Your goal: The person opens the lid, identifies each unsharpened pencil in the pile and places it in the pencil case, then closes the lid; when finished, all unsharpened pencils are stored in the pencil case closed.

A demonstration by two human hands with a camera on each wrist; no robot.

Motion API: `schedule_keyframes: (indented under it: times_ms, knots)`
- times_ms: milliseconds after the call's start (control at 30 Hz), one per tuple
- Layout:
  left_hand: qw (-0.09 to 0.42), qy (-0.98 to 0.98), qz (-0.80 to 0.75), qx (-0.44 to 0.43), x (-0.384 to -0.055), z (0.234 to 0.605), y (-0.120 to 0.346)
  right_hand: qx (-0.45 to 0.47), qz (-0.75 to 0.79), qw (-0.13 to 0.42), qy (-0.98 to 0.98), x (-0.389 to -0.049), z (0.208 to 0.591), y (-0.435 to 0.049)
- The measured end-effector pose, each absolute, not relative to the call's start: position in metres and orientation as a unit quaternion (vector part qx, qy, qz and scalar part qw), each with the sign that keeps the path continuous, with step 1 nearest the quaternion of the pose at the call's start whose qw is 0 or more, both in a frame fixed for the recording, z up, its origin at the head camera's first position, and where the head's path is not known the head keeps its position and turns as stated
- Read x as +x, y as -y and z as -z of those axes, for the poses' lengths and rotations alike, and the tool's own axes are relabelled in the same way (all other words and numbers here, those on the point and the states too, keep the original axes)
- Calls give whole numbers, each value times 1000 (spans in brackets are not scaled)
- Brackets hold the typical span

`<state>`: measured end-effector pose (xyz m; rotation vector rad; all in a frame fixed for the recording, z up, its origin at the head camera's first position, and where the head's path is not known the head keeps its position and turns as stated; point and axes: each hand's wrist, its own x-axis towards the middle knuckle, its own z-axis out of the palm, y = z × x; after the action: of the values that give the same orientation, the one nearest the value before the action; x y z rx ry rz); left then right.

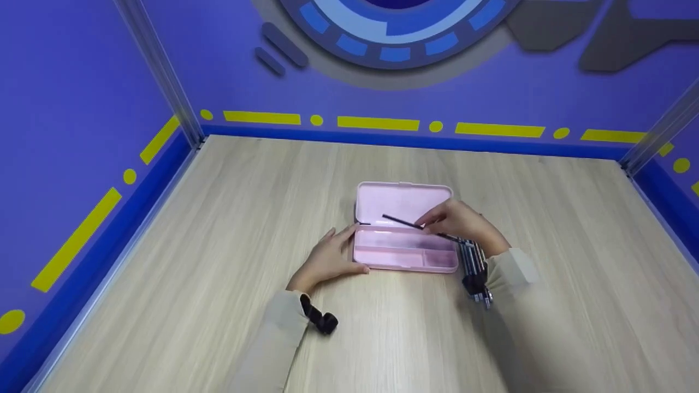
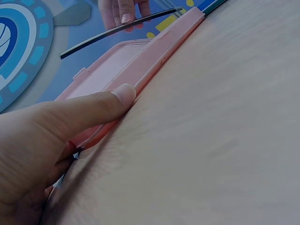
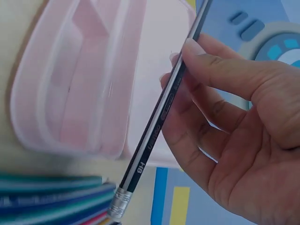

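Observation:
A pink pencil case (image 1: 389, 256) lies with its lid (image 1: 404, 197) raised at the back. Its inside has a long compartment at the back and two smaller ones in front. My left hand (image 1: 326, 259) holds the case's left end, thumb (image 2: 110, 102) at the front edge and fingers at the back. Over the case, my right hand (image 1: 456, 218) pinches a dark, silver-striped pencil (image 3: 157, 110) between thumb and fingers. The pencil is marked HB, with a metal ferrule (image 3: 120, 202) at its lower end in the right wrist view.
Several more pencils (image 3: 51, 197) lie side by side right of the case, partly hidden by the right wrist in the head view. A wood-grain table (image 1: 218, 234) carries everything. Blue printed panels (image 1: 382, 103) stand at its back and sides.

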<state>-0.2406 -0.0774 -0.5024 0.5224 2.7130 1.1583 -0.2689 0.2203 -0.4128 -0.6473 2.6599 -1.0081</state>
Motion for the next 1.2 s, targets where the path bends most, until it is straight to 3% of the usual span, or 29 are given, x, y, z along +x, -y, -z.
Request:
schedule_keyframes:
  times_ms: [467, 1200]
  knots:
    - [82, -906, -385, 159, -239, 501, 77, -225, 317, 149, -909, -272, 419, -188]
    - [82, -905, -385, 163, -241, 502, 77, -194, 311, 162, -916, -273, 435, -172]
